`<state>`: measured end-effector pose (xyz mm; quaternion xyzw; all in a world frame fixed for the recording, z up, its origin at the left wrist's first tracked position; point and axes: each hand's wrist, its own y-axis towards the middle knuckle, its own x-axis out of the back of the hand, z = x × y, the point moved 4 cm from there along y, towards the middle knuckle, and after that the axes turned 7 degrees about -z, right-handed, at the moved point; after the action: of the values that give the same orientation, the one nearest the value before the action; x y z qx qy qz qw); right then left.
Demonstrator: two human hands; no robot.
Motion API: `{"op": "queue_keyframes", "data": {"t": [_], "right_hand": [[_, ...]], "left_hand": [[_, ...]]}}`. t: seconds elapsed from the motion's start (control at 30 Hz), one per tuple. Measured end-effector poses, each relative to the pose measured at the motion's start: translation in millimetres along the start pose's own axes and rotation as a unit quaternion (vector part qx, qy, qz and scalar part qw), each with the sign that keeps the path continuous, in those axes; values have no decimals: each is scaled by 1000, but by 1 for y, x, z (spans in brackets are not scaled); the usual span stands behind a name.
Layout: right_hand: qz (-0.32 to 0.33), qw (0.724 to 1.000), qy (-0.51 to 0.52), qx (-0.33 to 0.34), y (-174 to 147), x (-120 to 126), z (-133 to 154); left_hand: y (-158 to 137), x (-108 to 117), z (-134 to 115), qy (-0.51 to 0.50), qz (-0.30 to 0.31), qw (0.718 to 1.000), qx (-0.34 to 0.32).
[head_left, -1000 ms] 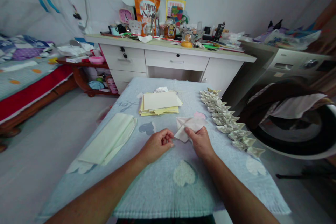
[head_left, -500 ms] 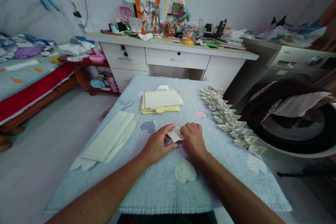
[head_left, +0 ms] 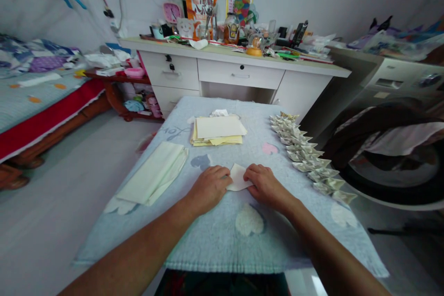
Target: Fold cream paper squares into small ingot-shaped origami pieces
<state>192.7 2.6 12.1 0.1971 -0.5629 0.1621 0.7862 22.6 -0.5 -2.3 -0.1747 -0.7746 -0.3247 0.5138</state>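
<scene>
A small piece of folded white paper (head_left: 239, 178) lies low over the cloth, between my two hands. My left hand (head_left: 212, 186) grips its left edge, fingers curled and pressed together. At the right edge my right hand (head_left: 262, 182) pinches the paper the same way. Beyond them rests a stack of cream and yellow paper sheets (head_left: 219, 129). Off to the left lies a larger folded pale sheet (head_left: 152, 173). Along the right side stand rows of folded paper boats (head_left: 305, 152), one at the far end patterned yellow.
The table wears a light blue cloth (head_left: 208, 240) with heart prints. Behind it is a white desk (head_left: 239, 74) crowded with jars, a pink clock and an orange bag (head_left: 200, 4). A washing machine (head_left: 391, 83) with its door hanging open stands right, a bed (head_left: 45, 97) left.
Both hands have moved slightly apart, and the paper between them now lies flatter and shows wider. My left thumb and fingers, spread around the paper before, have closed on its edge.
</scene>
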Motion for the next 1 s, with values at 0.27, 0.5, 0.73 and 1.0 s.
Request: {"op": "queue_keyframes", "data": {"t": [0.27,0.5,0.73,1.0], "right_hand": [[-9,998,34,57,-6,12,-12],[-29,996,51,66,-4,2,-9],[-65,994,30,88,-5,-2,-3],[-96,990,70,71,-5,-5,-8]], "left_hand": [[1,5,-5,38,19,999,-19],[1,8,7,51,30,998,4],[1,12,3,10,38,999,4],[3,7,6,-6,26,1000,11]]}}
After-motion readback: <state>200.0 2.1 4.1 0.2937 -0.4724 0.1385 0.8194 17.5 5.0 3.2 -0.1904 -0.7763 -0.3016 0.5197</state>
